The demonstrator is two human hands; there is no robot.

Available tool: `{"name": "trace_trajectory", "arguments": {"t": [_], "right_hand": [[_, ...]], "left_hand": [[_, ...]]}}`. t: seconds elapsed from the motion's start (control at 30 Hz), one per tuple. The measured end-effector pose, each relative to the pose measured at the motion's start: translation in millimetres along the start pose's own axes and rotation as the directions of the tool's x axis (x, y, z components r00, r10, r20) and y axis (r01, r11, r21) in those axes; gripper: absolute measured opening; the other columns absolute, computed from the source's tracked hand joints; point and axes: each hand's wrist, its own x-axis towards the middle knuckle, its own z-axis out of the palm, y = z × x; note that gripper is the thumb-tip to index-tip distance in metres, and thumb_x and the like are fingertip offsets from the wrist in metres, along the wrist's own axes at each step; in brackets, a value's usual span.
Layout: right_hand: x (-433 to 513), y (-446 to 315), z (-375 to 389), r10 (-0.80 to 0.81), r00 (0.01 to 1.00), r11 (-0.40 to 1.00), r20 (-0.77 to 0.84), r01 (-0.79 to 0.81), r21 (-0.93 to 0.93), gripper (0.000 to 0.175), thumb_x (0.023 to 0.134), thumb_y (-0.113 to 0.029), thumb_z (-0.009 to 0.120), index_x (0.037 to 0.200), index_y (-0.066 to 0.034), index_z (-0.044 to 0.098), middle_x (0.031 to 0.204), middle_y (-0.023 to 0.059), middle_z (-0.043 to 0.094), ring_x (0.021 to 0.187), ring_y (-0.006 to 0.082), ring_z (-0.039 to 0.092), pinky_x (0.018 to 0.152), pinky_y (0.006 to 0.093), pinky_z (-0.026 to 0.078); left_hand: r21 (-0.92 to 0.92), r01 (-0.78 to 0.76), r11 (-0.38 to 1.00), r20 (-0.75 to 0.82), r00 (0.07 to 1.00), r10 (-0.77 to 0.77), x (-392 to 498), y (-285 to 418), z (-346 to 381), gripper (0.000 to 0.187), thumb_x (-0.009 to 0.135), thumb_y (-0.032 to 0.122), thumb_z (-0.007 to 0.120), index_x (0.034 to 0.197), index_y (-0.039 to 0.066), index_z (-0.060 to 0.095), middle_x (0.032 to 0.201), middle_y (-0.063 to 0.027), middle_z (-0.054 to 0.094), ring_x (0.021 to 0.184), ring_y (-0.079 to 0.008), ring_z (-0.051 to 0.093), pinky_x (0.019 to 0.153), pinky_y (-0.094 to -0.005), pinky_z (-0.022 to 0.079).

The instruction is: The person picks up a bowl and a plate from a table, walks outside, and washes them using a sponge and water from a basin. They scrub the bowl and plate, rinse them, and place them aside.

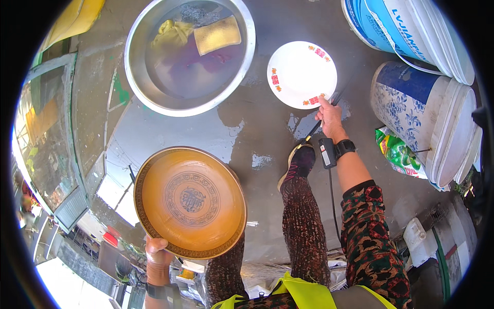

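Note:
My left hand [156, 251] grips the lower left rim of a large round orange-brown dish [154, 193], with a patterned border and a dark motif in its middle. The dish is tilted towards me, its inside showing no contents. My right hand [330, 116] holds the lower edge of a white round plate [301, 75] with red and orange decorations on its rim. A thin black rod [314, 129] runs past that hand; whether the fingers also hold it I cannot tell. Ahead, a metal basin [133, 83] holds cloudy water, a yellow sponge [218, 35], a yellow cloth [170, 33] and a scouring pad [198, 14].
The concrete floor [266, 135] is wet and reflective. On the right stand a blue-white paint bucket [413, 31], a flower-patterned bucket [409, 100] and a green plastic bag [401, 152]. A glazed metal-framed door [71, 127] is at the left. My shoe [303, 160] is below the plate.

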Motion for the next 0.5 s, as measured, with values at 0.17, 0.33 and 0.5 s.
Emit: {"name": "trace_trajectory", "arguments": {"t": [0.17, 0.33, 0.5], "right_hand": [[-37.0, -32.4, 15.7, -0.028, 0.959, 0.993, -0.281, -0.006, -0.119, 0.044, 0.087, -0.01, 0.063, 0.128, -0.0018, 0.051, 0.069, -0.0004, 0.047, 0.051, 0.0101, 0.042, 0.047, 0.0295, 0.041], [-91.9, -67.8, 79.0, -0.2, 0.945, 0.88, 0.257, 0.289, -0.378, 0.046, 0.088, -0.004, 0.059, 0.133, 0.0012, 0.048, 0.075, 0.0034, 0.057, 0.06, 0.0103, 0.058, 0.053, 0.0246, 0.052], [-116.3, -95.0, 220.0, 0.385, 0.768, 0.662, 0.511, 0.156, -0.733, 0.045, 0.085, -0.006, 0.063, 0.127, -0.0005, 0.048, 0.078, 0.0072, 0.059, 0.06, 0.0152, 0.059, 0.051, 0.0322, 0.051]], "left_hand": [[-0.147, -0.01, 0.989, 0.013, 1.0, 0.012, -18.5, 5.0, 13.1, 0.078, 0.062, 0.01, 0.07, 0.135, -0.002, 0.044, 0.13, -0.0143, 0.056, 0.116, -0.0321, 0.056, 0.103, -0.043, 0.045], [-0.236, -0.045, 0.971, -0.058, 0.998, 0.032, -43.5, 1.1, 16.0, 0.078, 0.061, 0.012, 0.069, 0.133, -0.001, 0.045, 0.126, -0.0132, 0.057, 0.113, -0.03, 0.058, 0.099, -0.0411, 0.047], [-0.325, -0.107, 0.94, -0.166, 0.985, 0.055, -73.2, -13.9, 0.3, 0.077, 0.059, 0.013, 0.068, 0.132, 0.0, 0.046, 0.123, -0.0118, 0.059, 0.111, -0.0284, 0.059, 0.096, -0.0394, 0.049]]}}
